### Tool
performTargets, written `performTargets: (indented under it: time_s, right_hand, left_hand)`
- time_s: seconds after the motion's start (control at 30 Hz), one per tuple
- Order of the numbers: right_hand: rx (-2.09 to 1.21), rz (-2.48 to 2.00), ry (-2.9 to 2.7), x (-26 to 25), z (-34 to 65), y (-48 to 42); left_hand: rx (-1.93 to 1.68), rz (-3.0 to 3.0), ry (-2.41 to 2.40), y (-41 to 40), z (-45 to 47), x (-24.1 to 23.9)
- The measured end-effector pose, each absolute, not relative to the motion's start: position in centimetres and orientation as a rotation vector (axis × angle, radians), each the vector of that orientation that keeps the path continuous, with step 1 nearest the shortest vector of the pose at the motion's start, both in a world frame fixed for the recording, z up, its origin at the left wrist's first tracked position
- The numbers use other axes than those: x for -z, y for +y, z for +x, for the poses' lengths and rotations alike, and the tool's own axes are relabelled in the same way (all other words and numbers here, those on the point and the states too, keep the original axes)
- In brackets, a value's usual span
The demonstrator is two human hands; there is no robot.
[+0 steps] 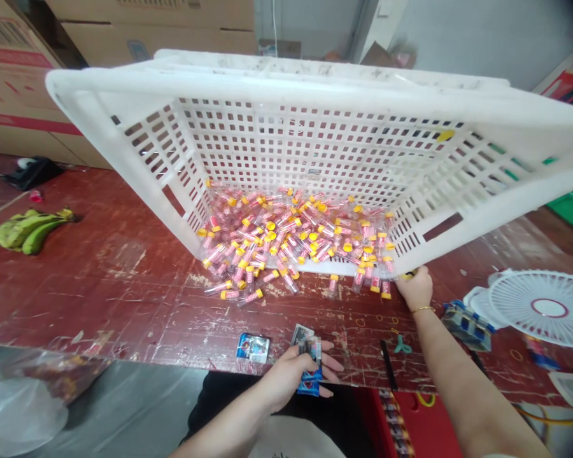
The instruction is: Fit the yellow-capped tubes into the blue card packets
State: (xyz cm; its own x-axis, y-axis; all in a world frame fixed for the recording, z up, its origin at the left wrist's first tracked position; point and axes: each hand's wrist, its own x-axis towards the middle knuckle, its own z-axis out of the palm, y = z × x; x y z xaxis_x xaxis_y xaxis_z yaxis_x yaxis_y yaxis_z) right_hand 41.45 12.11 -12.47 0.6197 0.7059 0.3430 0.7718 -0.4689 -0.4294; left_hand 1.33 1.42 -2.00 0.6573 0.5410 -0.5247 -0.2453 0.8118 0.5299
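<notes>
My left hand (286,375) is at the table's front edge with a few small blue and silver packets (309,366) under its thumb, the fingers reaching out beneath them. Another blue packet (253,348) lies flat on the table to its left. My right hand (417,287) is closed beside the near right corner of a tilted white plastic basket (286,143). A bit of yellow shows at its fingertips, too small to name. Many small clear tubes with yellow caps and pink contents (286,235) fill the basket's low side, several spilling onto the table.
Bananas (31,230) and a black tape dispenser (31,173) sit at the left. On the right are a white fan grille (549,306), a bundle of blue packets (468,324), a teal piece (402,345) and a black strip (388,364). Cardboard boxes (162,32) stand behind.
</notes>
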Motion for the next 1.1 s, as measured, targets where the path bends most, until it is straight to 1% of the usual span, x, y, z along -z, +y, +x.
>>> performTargets:
  time_s: [0.23,0.6,0.73,0.87,0.97,1.03,1.1]
  right_hand:
    - [0.145,-2.291,-1.143,12.1,41.2,12.1]
    - [0.124,-2.242,-1.149,11.8,41.2,12.2]
    - [0.135,-2.173,-1.168,9.8,40.7,10.6]
    - [0.218,-2.028,-1.156,6.8,35.4,7.6]
    - [-0.015,-1.918,-1.354,5.9,28.2,7.0]
    - [-0.221,-1.885,-1.492,6.1,23.9,8.0]
    - [-0.344,-1.890,-1.514,6.5,21.3,9.4]
  left_hand:
    - [-0.496,0.410,0.626,2.0,0.8,1.8]
    - [-0.497,0.477,0.688,2.1,0.5,1.2]
    - [-0.462,0.482,0.686,1.9,0.2,0.8]
    - [-0.438,0.540,0.715,2.0,-0.2,0.6]
    - [-0.424,0.633,0.775,2.0,-0.2,0.8]
    - [-0.436,0.684,0.826,2.0,0.0,0.7]
    - [-0.453,0.696,0.877,1.9,0.1,0.3]
